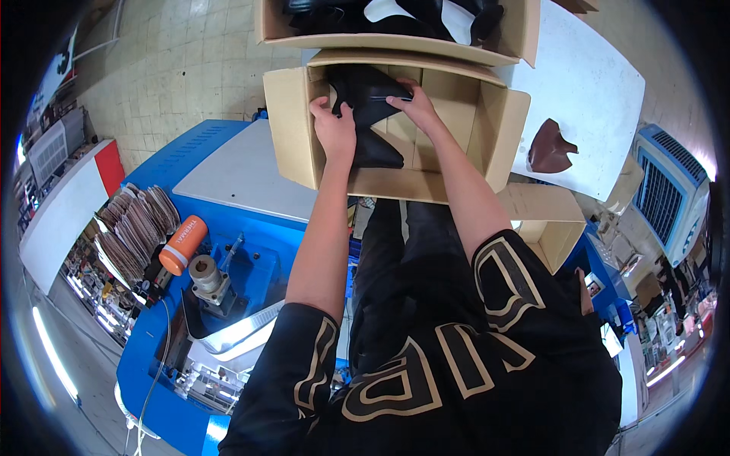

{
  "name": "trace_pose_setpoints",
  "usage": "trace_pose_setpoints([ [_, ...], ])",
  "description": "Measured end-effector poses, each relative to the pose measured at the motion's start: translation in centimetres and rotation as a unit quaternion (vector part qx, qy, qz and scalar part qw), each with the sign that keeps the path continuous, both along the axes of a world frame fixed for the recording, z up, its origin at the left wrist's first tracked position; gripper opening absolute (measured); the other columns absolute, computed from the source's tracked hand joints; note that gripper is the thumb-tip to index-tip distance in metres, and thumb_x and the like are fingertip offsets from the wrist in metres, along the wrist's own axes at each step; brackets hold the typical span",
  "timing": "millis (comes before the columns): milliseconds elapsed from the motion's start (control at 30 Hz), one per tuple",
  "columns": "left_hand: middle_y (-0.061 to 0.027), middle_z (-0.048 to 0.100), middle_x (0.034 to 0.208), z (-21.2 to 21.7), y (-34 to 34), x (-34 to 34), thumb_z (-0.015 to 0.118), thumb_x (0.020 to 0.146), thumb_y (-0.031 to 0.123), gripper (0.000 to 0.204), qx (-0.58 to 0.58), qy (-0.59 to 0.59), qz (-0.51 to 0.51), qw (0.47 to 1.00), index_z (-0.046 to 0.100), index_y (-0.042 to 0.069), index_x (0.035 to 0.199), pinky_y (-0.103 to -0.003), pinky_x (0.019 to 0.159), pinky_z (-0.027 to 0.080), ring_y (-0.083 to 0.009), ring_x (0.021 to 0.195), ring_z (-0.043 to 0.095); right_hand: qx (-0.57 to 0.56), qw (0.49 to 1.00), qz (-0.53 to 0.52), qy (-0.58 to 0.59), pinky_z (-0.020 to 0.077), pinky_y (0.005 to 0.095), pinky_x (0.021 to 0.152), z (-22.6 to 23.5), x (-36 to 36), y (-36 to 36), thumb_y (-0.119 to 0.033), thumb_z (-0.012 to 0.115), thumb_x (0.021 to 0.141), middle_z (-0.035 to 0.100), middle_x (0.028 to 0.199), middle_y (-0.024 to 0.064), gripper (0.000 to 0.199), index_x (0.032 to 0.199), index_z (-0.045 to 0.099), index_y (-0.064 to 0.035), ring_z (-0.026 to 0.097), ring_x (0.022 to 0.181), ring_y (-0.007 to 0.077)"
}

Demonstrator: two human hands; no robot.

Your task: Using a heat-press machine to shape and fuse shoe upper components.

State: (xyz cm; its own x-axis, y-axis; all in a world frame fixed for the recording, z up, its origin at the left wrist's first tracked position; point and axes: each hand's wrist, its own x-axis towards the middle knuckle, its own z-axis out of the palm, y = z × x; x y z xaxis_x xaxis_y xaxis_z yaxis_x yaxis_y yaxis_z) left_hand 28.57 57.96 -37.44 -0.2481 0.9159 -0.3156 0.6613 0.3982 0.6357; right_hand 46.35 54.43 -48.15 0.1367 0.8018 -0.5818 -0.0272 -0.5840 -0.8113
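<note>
Both my hands are inside an open cardboard box (285,125) in front of me. A black, smooth, leather-like cut piece (363,80), shaped like a shoe upper, is held between them. My left hand (334,135) grips its left edge, thumb and fingers bent round it. My right hand (418,108) pinches its right side, thumb on top. A thin pale line or slim stick shows beside the right thumb; I cannot tell which. Below the held piece, another black piece (379,152) lies in the left part of the box.
Beyond stands a second box (395,42) with several black pieces. A brown cut piece (553,147) lies on the white table (601,91) at right. At left is a blue machine (228,167) with an orange bottle (183,245). A smaller box (544,205) sits at near right.
</note>
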Motion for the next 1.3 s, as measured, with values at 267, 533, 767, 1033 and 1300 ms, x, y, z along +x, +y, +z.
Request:
trace_pose_setpoints([
  [267,-0.0211,0.062,0.097,2.0,-2.9,1.7,0.073,0.082,0.011,0.07,-0.035,-0.007,-0.137,0.99,0.043,-0.006,0.144,-0.047,0.089,0.046,-0.039,0.097,0.056,-0.068,0.993,-0.023,0.098,0.0428,0.0341,0.105,-0.1,1.5,-1.8,-0.025,0.086,0.077,0.064,0.126,0.015,0.073,0.135,0.053,0.0025,0.059,0.117,0.0243],
  [533,-0.0212,0.068,0.087,0.0,1.4,1.0,0.068,0.08,0.017,0.037,-0.126,-0.027,-0.153,0.98,0.063,0.004,0.115,-0.046,0.082,0.053,-0.0371,0.086,0.067,-0.114,0.989,0.001,0.091,0.046,0.0331,0.098,-1.5,1.2,-3.4,-0.018,0.086,0.078,0.067,0.115,0.0082,0.055,0.124,0.059,-0.0027,0.062,0.105,0.0199],
  [767,-0.0202,0.071,0.087,-2.1,4.0,-0.2,0.068,0.08,0.025,0.061,-0.218,-0.071,-0.198,0.953,0.058,-0.001,0.134,-0.036,0.081,0.055,-0.0288,0.084,0.071,-0.095,0.993,0.007,0.07,0.0456,0.0307,0.093,-2.1,1.3,-3.5,-0.021,0.084,0.081,0.066,0.107,0.004,0.051,0.123,0.06,-0.0049,0.06,0.098,0.0164],
  [1033,-0.013,0.065,0.081,0.9,4.9,-0.3,0.061,0.085,0.019,0.114,-0.344,-0.13,-0.141,0.919,-0.03,0.011,0.153,-0.034,0.065,0.054,-0.0207,0.07,0.064,-0.093,0.994,0.039,0.044,0.0491,0.0348,0.096,-3.5,0.4,-2.8,-0.021,0.087,0.076,0.068,0.115,0.0134,0.066,0.13,0.056,0.0034,0.064,0.105,0.0234],
  [1300,-0.0223,0.062,0.12,3.6,3.5,0.3,0.06,0.095,0.014,0.034,0.11,0.008,-0.156,0.981,0.059,-0.001,0.126,-0.044,0.094,0.05,-0.037,0.109,0.06,-0.044,0.998,0.019,-0.036,0.0527,0.039,0.088,-0.9,-1.9,0.6,-0.039,0.088,0.072,0.071,0.109,0.0195,0.069,0.12,0.063,0.0033,0.069,0.097,0.0269],
])
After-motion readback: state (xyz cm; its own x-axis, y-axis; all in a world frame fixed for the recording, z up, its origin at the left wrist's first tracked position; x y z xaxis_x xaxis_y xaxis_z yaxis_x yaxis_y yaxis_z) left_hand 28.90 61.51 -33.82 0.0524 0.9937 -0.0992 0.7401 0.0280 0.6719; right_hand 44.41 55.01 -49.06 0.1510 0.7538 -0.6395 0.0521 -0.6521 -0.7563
